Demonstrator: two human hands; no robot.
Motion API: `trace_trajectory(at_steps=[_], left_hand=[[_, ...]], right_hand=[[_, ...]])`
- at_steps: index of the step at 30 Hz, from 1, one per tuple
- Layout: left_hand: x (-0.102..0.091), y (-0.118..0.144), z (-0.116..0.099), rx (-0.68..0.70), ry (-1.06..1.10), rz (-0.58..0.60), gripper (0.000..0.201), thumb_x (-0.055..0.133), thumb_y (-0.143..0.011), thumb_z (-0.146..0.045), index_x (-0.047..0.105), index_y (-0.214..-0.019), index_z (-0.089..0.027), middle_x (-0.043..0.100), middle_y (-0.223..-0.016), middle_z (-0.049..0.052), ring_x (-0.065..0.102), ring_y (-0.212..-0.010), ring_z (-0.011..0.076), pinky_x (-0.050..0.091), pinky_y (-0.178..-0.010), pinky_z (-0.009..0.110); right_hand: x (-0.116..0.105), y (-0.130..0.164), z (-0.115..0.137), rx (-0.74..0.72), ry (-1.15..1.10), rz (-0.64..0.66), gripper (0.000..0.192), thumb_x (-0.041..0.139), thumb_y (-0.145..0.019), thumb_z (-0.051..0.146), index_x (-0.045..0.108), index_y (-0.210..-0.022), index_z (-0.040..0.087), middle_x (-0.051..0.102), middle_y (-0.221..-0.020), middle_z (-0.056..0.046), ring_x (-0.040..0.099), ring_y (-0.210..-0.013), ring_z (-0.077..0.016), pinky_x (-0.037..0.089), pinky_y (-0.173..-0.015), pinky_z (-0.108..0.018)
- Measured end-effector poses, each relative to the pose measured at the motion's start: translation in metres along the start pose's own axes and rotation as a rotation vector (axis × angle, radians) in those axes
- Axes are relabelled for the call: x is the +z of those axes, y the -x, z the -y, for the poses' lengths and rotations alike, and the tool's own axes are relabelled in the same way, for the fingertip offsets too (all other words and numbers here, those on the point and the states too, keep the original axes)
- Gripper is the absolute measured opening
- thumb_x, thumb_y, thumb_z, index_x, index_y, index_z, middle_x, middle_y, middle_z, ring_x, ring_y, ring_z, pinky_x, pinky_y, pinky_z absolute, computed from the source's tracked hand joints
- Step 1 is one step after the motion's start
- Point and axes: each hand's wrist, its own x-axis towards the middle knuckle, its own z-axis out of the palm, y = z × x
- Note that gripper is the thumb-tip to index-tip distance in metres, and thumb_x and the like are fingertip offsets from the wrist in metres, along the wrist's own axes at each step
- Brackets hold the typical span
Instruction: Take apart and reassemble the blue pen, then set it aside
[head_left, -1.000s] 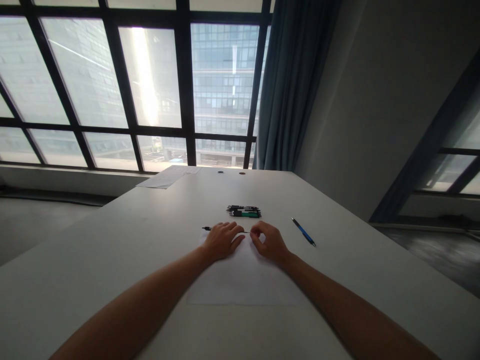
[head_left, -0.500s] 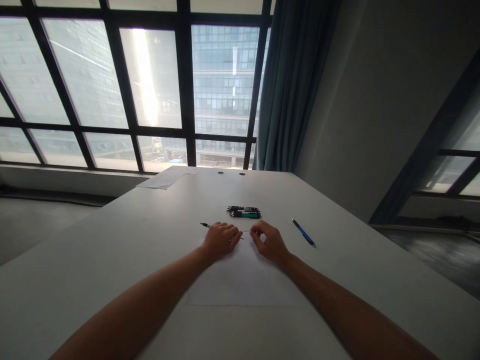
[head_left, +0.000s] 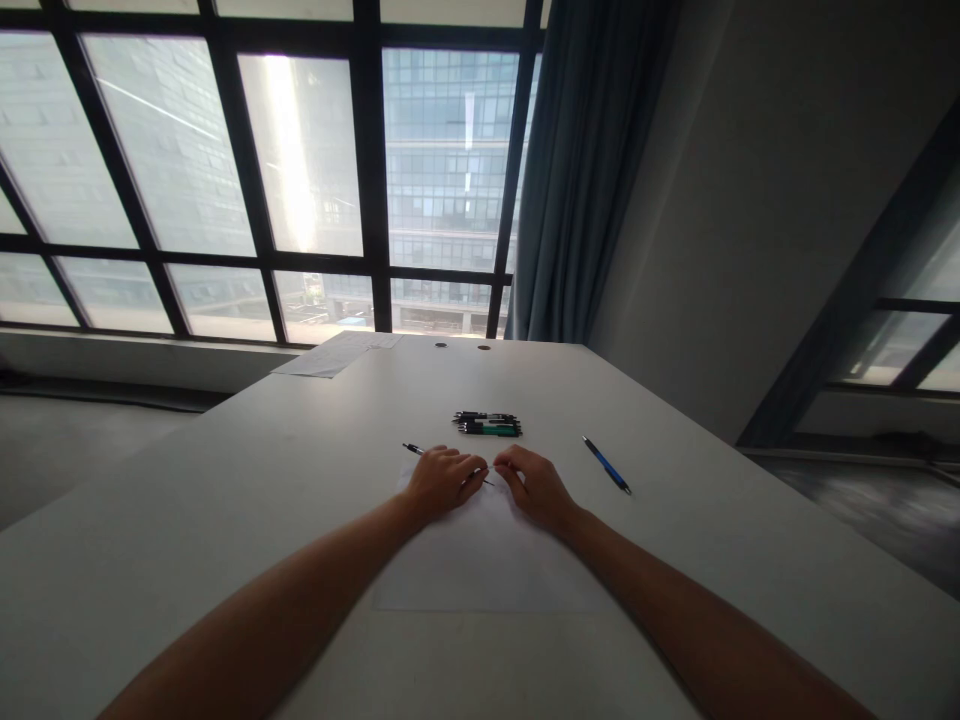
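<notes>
White table (head_left: 225, 520) by a window, left hand (head_left: 441, 481) gripping a black pen (head_left: 414, 449), right hand (head_left: 534, 486) pinching its tip, fingers narrow, over paper (head_left: 480, 570).

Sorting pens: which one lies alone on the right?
The blue pen, alone right of the right hand; the others sit bundled or in the left hand.

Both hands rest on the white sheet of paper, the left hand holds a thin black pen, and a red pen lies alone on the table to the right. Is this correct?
Not quite: in the head view the lone pen to the right is blue, not red. The rest holds: the left hand holds a thin black pen, and it and the right hand rest on the white sheet of paper.
</notes>
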Motion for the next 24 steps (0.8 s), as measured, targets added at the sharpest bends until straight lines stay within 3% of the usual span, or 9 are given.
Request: trace_trajectory(at_steps=[4,9,12,15,24], left_hand=[[0.0,0.0,0.0,0.004,0.003,0.0,0.029,0.042,-0.098,-0.034,0.066,-0.089,-0.021,0.073,-0.073,0.002,0.065,-0.064,0.0148,0.042,-0.063,0.027],[0.002,0.001,0.001,-0.044,0.027,0.012,0.027,0.044,-0.097,-0.037,0.066,-0.099,-0.021,0.074,-0.081,0.004,0.067,-0.07,0.016,0.045,-0.068,0.029],[0.003,0.003,0.003,-0.072,0.039,0.034,0.028,0.047,-0.097,-0.041,0.066,-0.102,-0.021,0.074,-0.087,0.005,0.068,-0.076,0.0172,0.046,-0.072,0.031],[0.004,0.003,0.004,-0.067,0.041,0.075,0.031,0.046,-0.097,-0.044,0.067,-0.094,-0.021,0.073,-0.086,0.004,0.067,-0.077,0.0177,0.045,-0.072,0.031],[0.004,0.002,0.005,-0.037,0.056,0.138,0.04,0.042,-0.098,-0.048,0.068,-0.085,-0.019,0.071,-0.082,0.005,0.063,-0.077,0.0169,0.042,-0.072,0.03]], right_hand=[[0.0,0.0,0.001,-0.01,0.011,-0.003,0.011,0.05,-0.092,0.022,0.059,-0.087,0.02,0.064,-0.081,-0.003,0.057,-0.071,-0.0158,0.044,-0.068,-0.028],[-0.002,-0.001,-0.001,-0.043,0.097,-0.102,0.006,0.053,-0.087,0.02,0.058,-0.083,0.019,0.063,-0.084,-0.004,0.055,-0.072,-0.0165,0.042,-0.072,-0.031],[-0.003,-0.001,-0.008,0.051,0.281,-0.187,0.002,0.058,-0.08,0.017,0.06,-0.079,0.018,0.063,-0.095,-0.007,0.056,-0.09,-0.0218,0.039,-0.084,-0.038],[-0.002,0.0,-0.018,0.164,0.412,-0.168,0.002,0.063,-0.074,0.016,0.062,-0.074,0.018,0.062,-0.106,-0.01,0.053,-0.101,-0.0266,0.034,-0.092,-0.045],[0.006,0.005,-0.039,0.263,0.51,-0.149,0.01,0.064,-0.076,0.02,0.062,-0.067,0.017,0.061,-0.105,-0.013,0.052,-0.101,-0.0289,0.035,-0.092,-0.049]])
